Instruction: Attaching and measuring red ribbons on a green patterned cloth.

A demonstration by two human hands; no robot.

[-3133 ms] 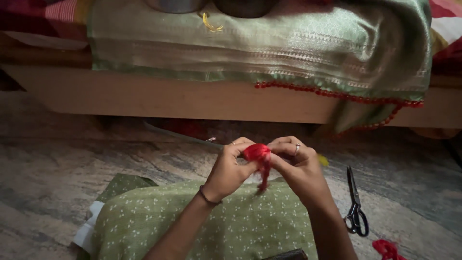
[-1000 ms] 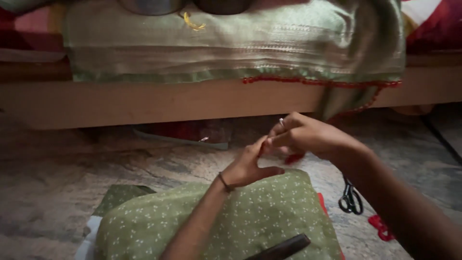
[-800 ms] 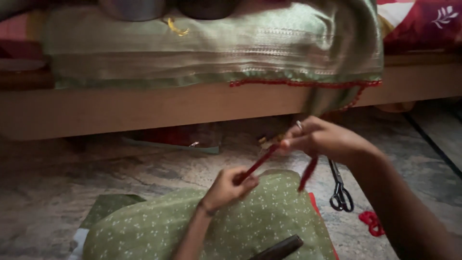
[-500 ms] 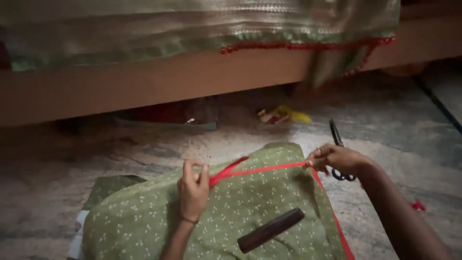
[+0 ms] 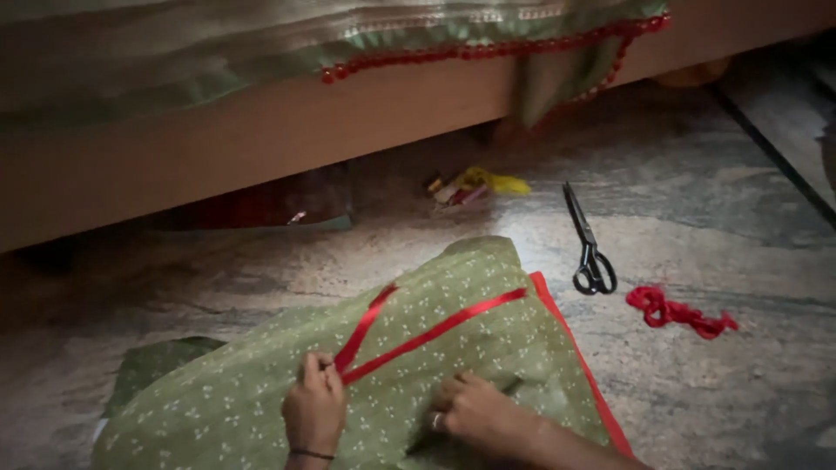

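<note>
Red ribbon (image 5: 409, 335), flat and glossy, runs in two strips from your left hand (image 5: 313, 407), whose fingers pinch it where the strips meet, up across the green printed cushion (image 5: 488, 348). Your right hand (image 5: 475, 416) presses closed-fingered into the soft cloth; what it grips is hidden. Beyond, on the mottled stone floor (image 5: 714, 226), lie black scissors (image 5: 588, 244) and a crumpled red ribbon scrap (image 5: 679, 312).
</note>
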